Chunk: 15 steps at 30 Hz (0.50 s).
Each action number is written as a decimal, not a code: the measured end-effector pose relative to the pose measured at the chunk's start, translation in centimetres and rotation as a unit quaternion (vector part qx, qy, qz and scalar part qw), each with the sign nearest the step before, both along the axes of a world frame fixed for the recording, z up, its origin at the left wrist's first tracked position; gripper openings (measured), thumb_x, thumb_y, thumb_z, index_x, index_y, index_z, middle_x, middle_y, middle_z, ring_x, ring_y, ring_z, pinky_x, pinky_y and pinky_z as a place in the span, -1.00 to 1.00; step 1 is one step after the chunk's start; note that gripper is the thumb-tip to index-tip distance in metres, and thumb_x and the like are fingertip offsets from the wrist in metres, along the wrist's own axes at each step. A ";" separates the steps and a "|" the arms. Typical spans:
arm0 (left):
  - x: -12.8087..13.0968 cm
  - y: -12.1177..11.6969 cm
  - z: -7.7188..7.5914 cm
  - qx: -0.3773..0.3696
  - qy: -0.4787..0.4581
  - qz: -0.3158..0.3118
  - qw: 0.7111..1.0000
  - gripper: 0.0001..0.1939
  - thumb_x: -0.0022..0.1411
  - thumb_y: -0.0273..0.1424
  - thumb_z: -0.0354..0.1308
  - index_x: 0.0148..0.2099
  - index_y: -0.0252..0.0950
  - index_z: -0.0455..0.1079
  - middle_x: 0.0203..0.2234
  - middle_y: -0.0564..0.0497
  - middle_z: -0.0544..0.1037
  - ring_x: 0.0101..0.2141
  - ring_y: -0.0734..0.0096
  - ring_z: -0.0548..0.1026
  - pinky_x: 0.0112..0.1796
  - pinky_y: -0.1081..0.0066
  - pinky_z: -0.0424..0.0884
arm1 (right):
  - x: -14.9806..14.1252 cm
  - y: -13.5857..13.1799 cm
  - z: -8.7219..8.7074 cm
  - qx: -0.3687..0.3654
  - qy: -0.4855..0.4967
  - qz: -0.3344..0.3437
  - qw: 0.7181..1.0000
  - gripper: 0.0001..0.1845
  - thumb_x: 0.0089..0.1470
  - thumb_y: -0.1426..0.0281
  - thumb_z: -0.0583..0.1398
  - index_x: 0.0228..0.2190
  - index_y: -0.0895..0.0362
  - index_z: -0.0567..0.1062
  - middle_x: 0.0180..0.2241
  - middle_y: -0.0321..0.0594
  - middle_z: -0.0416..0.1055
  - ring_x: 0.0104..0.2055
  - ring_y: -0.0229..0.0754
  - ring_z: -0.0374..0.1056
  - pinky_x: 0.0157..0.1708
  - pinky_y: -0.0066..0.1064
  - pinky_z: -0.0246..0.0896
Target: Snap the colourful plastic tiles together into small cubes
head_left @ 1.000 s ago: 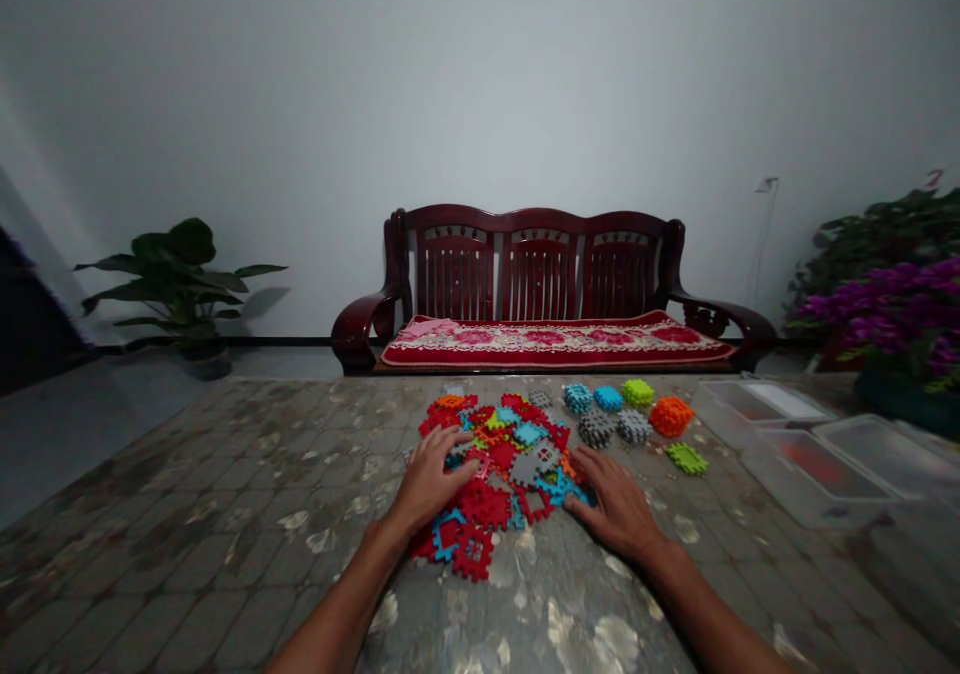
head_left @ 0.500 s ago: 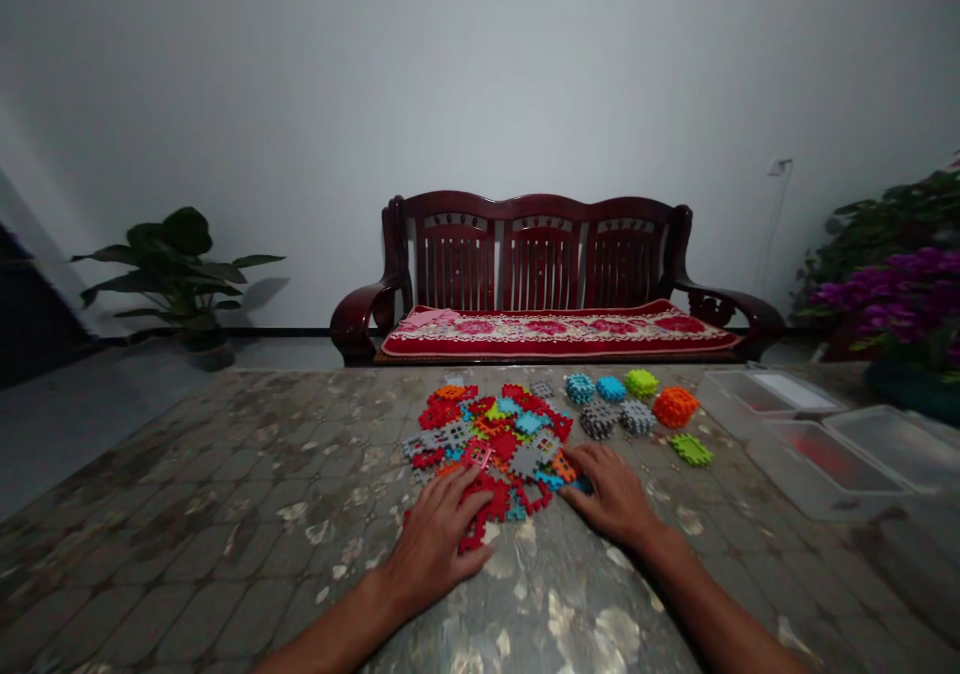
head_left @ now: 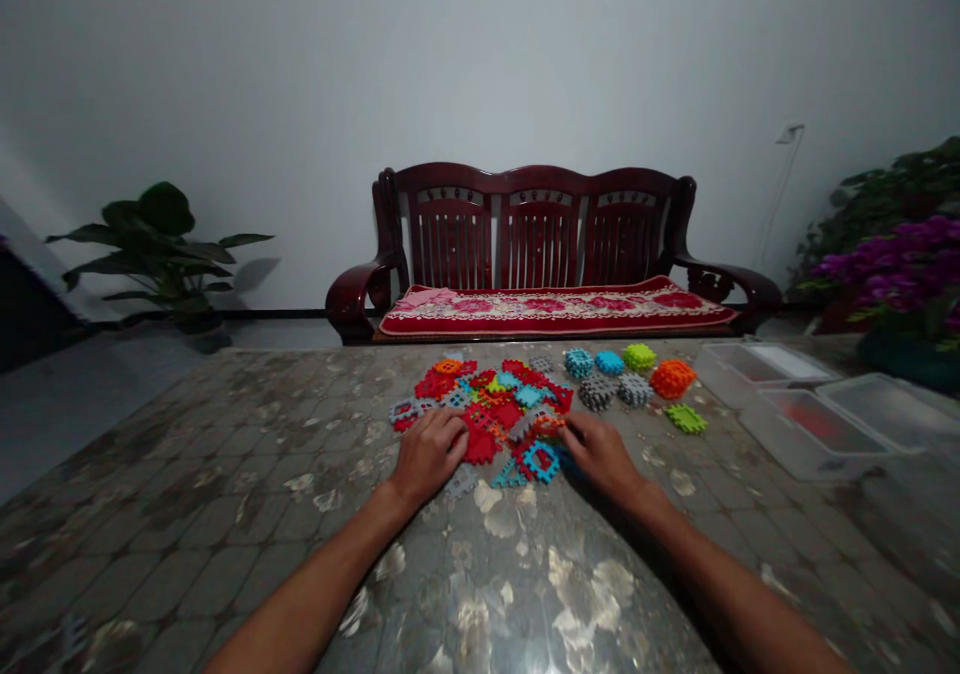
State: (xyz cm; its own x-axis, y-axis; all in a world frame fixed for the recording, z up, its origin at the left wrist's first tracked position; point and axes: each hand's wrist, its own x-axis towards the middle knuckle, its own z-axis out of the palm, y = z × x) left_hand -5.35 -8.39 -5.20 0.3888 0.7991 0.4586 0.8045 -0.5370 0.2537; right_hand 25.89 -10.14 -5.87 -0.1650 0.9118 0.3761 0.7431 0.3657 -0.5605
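Note:
A loose pile of flat, notched plastic interlocking tiles [head_left: 480,444] in red, grey, blue, orange and green lies on the table between my hands. My left hand [head_left: 429,454] rests on the pile's left side, its fingers curled down among the tiles; what they hold, if anything, is hidden. At the right side, my right hand [head_left: 600,449] pinches an orange tile [head_left: 550,424] between thumb and fingers. Just below that tile is a blue square tile [head_left: 541,461] with an open centre. A grey tile [head_left: 461,480] lies beside my left hand.
Sorted stacks stand behind my right hand, among them an orange stack [head_left: 673,378] and a dark grey stack [head_left: 598,392]. A green tile [head_left: 685,418] lies nearby. Clear plastic boxes [head_left: 817,459] stand at the right, before purple flowers [head_left: 904,264]. A wooden bench [head_left: 540,179] is beyond the table.
My left hand has shifted left and its fingers have curled. My right hand has lifted an orange tile. Tiles at the pile's near edge have been rearranged, and the view has tilted down slightly.

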 end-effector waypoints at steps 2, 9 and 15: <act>-0.3 0.8 0.4 -0.015 0.000 0.029 0.999 -0.78 0.36 -0.42 0.06 -0.19 -0.19 0.57 -0.08 -0.11 0.66 -0.03 0.09 0.55 0.03 0.12 0.43 | -1.3 1.1 0.9 -0.045 0.032 0.002 0.998 -0.67 0.27 0.27 0.11 -0.28 0.09 0.66 -0.35 -0.21 0.64 -0.31 -0.09 0.51 -0.23 -0.32 0.38; 0.5 0.1 0.5 0.022 -0.049 0.083 0.995 -0.70 0.42 -0.37 0.03 0.03 -0.17 0.56 0.11 -0.13 0.59 0.21 0.05 0.41 0.29 -0.05 0.14 | -2.7 4.3 2.5 -0.070 0.191 0.032 0.979 -0.58 0.09 0.38 0.24 0.01 0.09 0.61 -0.08 -0.16 0.66 -0.12 -0.08 0.57 -0.10 -0.26 0.46; 5.7 -3.3 -0.3 0.004 0.042 -0.109 0.993 -0.46 0.30 -0.15 0.26 0.28 -0.11 0.41 0.33 -0.15 0.38 0.38 -0.04 0.19 0.36 -0.15 -0.02 | 1.2 2.2 0.5 -0.075 0.047 -0.131 0.987 -0.69 0.18 0.34 0.15 -0.16 0.12 0.66 -0.20 -0.13 0.66 -0.16 -0.03 0.54 -0.12 -0.27 0.39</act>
State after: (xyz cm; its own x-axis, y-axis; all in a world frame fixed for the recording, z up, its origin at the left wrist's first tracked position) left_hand 0.35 -11.74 -5.46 0.5893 0.6880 0.4236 0.6867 -0.7028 0.1860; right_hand 27.12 -7.89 -5.32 0.1129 0.9654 0.2352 0.7432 0.0751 -0.6649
